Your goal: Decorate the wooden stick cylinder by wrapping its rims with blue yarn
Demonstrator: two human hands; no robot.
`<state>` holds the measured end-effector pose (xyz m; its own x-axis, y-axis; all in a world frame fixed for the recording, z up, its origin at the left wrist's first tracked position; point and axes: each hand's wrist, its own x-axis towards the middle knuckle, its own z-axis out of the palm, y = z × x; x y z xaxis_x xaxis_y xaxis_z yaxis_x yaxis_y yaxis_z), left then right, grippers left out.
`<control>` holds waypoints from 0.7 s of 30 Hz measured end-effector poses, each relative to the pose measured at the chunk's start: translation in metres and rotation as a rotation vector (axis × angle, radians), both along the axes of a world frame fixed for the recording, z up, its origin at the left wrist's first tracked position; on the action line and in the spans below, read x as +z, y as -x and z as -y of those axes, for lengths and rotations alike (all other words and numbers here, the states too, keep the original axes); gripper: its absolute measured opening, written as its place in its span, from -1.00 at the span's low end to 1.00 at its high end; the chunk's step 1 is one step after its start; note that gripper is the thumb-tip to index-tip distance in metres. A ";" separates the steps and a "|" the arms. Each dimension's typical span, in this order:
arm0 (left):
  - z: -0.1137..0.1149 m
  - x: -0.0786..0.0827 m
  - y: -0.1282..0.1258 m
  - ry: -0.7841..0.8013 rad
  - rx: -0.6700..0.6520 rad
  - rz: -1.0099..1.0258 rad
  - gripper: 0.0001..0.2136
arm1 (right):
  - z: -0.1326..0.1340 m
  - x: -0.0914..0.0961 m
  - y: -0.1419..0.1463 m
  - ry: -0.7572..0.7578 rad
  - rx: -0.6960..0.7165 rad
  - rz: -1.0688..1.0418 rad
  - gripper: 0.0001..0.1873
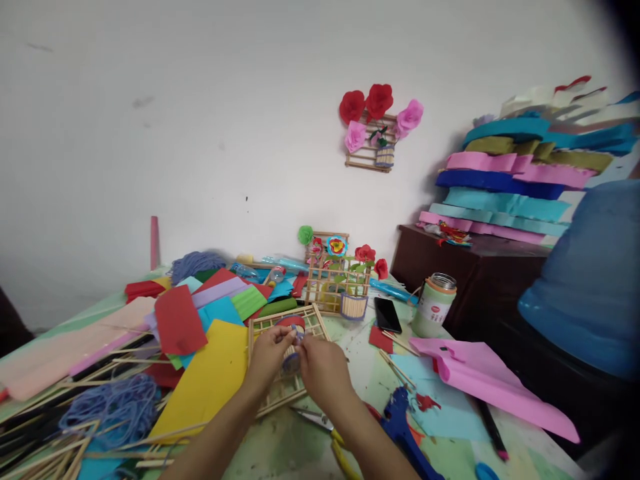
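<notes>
A wooden stick lattice frame (313, 321) lies on the table in front of me. My left hand (269, 357) and my right hand (323, 370) meet over its middle, fingers pinched together around a small round piece with a red top (292, 322) that sits on the frame. What exactly the fingertips grip is hidden by the hands. Yellow paper (207, 380) lies just left of my left wrist.
Coloured paper sheets (175, 319), loose sticks (60, 447) and blue yarn (113, 403) cover the left. A finished flower frame (337, 280), a phone (387, 314), a jar (434, 305), pink paper (480, 377), yellow-handled scissors (335, 443) and a blue glue gun (403, 427) lie right.
</notes>
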<state>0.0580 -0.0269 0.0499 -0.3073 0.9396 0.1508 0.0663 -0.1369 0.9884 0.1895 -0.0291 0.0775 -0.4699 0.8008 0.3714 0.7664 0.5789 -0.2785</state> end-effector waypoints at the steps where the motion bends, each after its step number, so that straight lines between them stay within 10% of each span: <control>1: 0.001 0.001 -0.002 0.011 -0.006 0.064 -0.75 | 0.002 -0.002 0.003 -0.005 0.030 0.032 -0.81; 6: 0.005 0.003 -0.010 0.086 -0.048 0.352 -0.73 | 0.007 -0.007 0.011 0.047 0.111 0.036 -0.84; 12: 0.005 0.007 -0.011 0.131 -0.100 0.476 -0.70 | 0.005 -0.004 0.004 0.059 -0.020 -0.479 -0.87; 21: 0.002 0.001 -0.005 0.044 -0.179 0.040 -0.69 | -0.019 -0.022 0.012 0.498 0.053 -0.588 -0.75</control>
